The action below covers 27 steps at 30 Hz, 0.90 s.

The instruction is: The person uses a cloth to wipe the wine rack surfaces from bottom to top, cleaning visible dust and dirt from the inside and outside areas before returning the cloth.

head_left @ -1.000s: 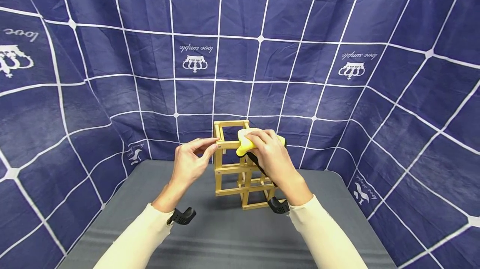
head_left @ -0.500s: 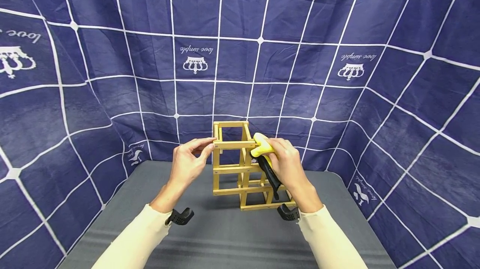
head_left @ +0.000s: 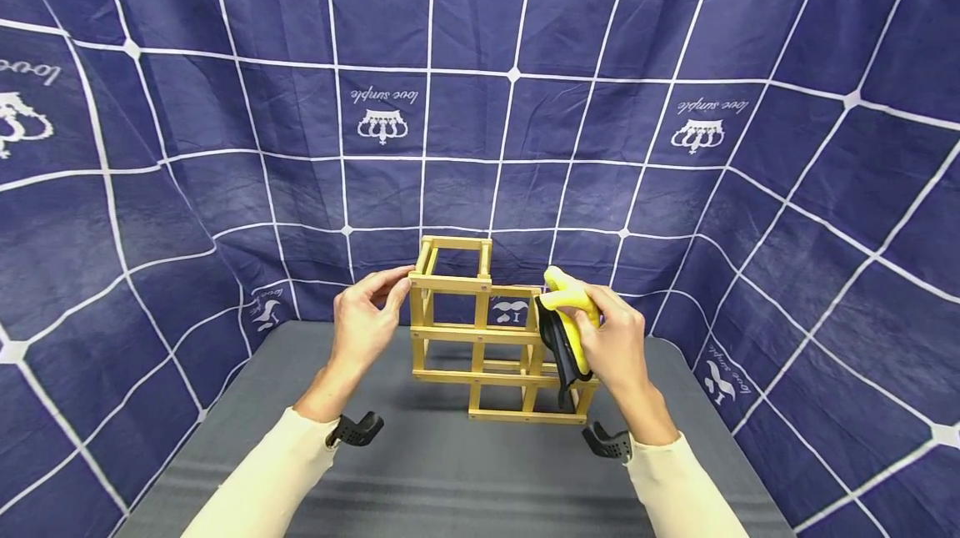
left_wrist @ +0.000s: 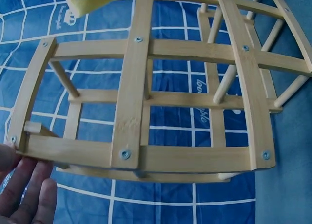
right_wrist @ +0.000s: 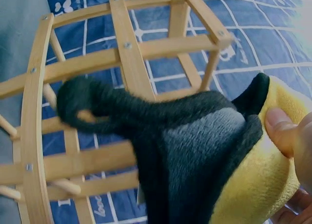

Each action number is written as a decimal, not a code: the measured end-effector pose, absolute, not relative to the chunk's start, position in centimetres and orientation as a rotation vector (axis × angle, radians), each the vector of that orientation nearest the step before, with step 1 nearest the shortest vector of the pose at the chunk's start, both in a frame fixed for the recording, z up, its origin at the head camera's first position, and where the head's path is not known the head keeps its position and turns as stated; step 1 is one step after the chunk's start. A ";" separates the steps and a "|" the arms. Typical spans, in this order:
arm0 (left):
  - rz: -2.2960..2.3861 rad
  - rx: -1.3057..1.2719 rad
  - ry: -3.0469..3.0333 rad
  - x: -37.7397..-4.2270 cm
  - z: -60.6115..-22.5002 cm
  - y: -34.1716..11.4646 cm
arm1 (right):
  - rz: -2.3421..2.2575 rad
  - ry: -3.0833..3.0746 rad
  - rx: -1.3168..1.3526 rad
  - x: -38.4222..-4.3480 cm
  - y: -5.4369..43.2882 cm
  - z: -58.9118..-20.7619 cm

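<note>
A stepped rack of pale wooden bars (head_left: pixel 450 331) stands on the grey surface. My left hand (head_left: pixel 363 317) pinches its upper left front corner between thumb and fingers; in the left wrist view, the fingertips (left_wrist: pixel 36 177) lie at that corner. My right hand (head_left: pixel 615 338) grips a bunched yellow cleaning cloth (head_left: pixel 570 304) beside the rack's right, lower part. Black edging and a hanging black loop (right_wrist: pixel 80 104) show on the cloth, with a grey inner face (right_wrist: pixel 200 141). The cloth hides some of the rack's right-hand bars.
A dark blue cloth with white grid lines (head_left: pixel 600 121) hangs behind and on both sides. The grey surface (head_left: pixel 420 471) extends in front of the rack. Each wrist wears a black bracket (head_left: pixel 356 429).
My right hand has moved right and down with the cloth, from the rack's top front bar to its lower right side. The rack has turned slightly, and my left hand keeps its corner.
</note>
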State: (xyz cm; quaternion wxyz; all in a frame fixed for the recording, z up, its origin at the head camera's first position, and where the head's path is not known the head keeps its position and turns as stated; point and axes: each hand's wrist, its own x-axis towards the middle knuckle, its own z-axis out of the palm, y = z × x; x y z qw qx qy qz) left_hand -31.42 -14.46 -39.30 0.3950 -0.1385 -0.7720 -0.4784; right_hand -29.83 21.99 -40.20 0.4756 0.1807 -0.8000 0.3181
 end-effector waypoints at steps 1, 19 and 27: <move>-1.204 -0.347 -1.937 -31.3 -39.4 -14.4 | 0.787 -1.959 0.417 -29.7 22.4 -40.3; -0.665 -0.879 -1.824 -28.5 -45.8 -3.1 | 1.010 -2.028 0.005 -26.6 28.2 -45.8; -0.460 -0.786 -2.029 -30.3 -46.4 2.0 | 1.195 -2.064 -0.086 -25.3 29.2 -47.9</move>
